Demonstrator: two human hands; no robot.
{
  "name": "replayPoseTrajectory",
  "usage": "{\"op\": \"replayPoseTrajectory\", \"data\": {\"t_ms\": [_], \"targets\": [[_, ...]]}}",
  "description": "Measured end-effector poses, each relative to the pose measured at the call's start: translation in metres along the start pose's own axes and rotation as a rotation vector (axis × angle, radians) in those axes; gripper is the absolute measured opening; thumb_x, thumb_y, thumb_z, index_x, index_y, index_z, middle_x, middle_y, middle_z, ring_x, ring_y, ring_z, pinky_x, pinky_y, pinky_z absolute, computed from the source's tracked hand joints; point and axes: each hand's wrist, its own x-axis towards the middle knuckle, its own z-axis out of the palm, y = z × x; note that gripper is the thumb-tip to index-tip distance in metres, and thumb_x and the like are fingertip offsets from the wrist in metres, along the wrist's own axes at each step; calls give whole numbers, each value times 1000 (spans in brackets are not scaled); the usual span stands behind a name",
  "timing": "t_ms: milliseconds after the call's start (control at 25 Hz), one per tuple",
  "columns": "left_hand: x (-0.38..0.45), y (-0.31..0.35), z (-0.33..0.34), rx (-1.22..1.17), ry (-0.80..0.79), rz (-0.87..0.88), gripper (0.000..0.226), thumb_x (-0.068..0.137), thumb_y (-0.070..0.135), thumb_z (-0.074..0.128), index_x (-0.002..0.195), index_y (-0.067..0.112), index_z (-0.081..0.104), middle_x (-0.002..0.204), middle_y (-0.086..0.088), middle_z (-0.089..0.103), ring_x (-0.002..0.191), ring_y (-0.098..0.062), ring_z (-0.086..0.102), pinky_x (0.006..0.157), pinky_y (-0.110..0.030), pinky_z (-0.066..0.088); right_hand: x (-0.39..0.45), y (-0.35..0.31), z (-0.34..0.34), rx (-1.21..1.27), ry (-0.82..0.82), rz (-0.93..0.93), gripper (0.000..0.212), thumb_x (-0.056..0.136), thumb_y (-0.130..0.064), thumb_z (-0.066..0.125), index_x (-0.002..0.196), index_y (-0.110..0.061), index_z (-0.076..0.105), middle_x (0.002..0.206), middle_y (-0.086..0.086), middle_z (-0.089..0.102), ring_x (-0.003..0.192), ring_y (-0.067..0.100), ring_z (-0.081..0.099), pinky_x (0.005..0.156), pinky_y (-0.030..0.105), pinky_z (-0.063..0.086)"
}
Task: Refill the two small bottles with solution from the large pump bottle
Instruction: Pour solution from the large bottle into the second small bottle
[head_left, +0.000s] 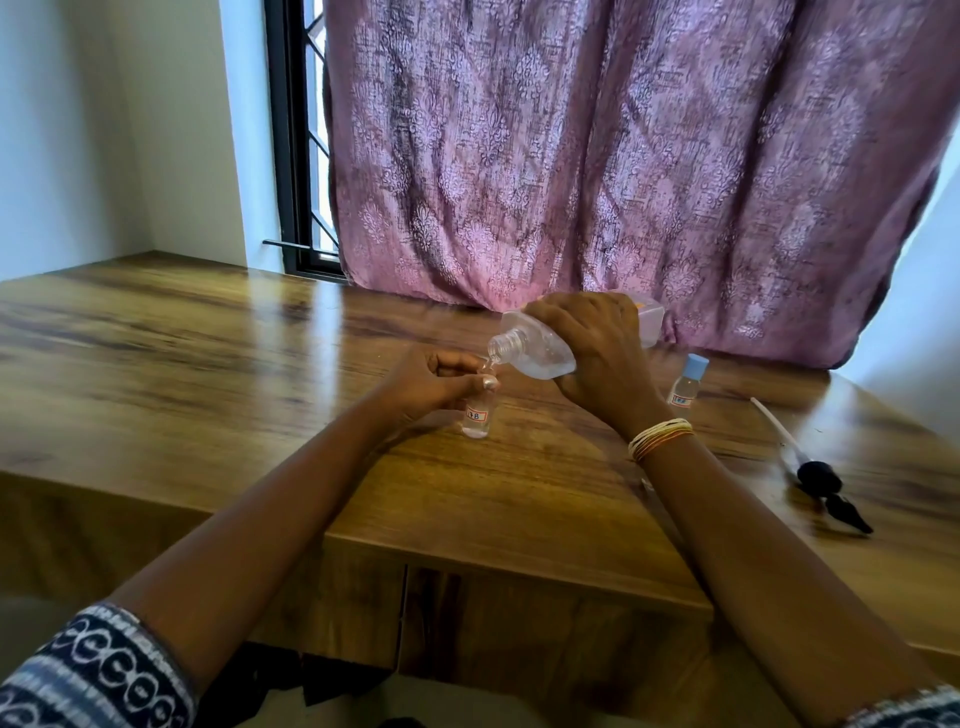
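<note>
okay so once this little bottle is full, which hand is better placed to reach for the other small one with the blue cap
Right, probably. The blue-capped bottle stands just beside the right hand, which tilts the large bottle. The left hand steadies the open small bottle, farther away.

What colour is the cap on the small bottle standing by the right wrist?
Light blue; the cap shows clearly in the head view.

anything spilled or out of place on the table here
No spill shows. The one odd thing: the pump head with its tube lies loose on the wooden table to the right, off the large bottle, which the right hand tips over the small bottle.
</note>
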Motion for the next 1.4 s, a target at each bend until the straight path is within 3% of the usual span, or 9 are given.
{"op": "replayPoseTrajectory", "data": {"t_ms": [120, 240, 440, 920, 1400], "targets": [[0, -1, -1, -17, -11, -11, 24, 71, 19, 75, 93, 9, 73, 80, 4, 78, 74, -7, 72, 68, -23, 59, 0, 0, 0, -9, -2, 2, 48, 79, -28, 71, 125, -28, 58, 120, -4, 63, 107, 25, 58, 91, 47, 38], [3, -5, -2, -13, -2, -14, 21, 76, 13, 74, 96, 7, 74, 86, -1, 77, 77, -10, 72, 70, -25, 60, 0, 1, 1, -17, -3, 7, 48, 80, -28, 72, 126, -28, 57, 121, -5, 62, 108, 25, 57, 92, 48, 38], [4, -8, -3, -30, -27, 2, 12, 80, 6, 72, 91, 11, 74, 80, 4, 78, 75, -7, 73, 66, -21, 58, 1, 1, 0, -20, -7, 16, 46, 81, -27, 70, 125, -30, 58, 121, -6, 62, 109, 24, 57, 91, 49, 38], [4, -11, -4, -44, -41, 18, 19, 63, 29, 80, 81, 25, 80, 85, 2, 79, 77, -10, 74, 66, -22, 57, 0, 1, -1, -10, -19, 19, 49, 80, -31, 70, 126, -30, 55, 122, -4, 62, 111, 25, 57, 93, 50, 37], [5, -9, -5, -31, -37, 11, 24, 63, 28, 77, 85, 21, 76, 82, 2, 78, 75, -10, 74, 63, -20, 57, 0, 0, 0, 8, 12, 11, 48, 81, -33, 69, 126, -32, 51, 120, -3, 63, 109, 25, 57, 91, 50, 39]]}}
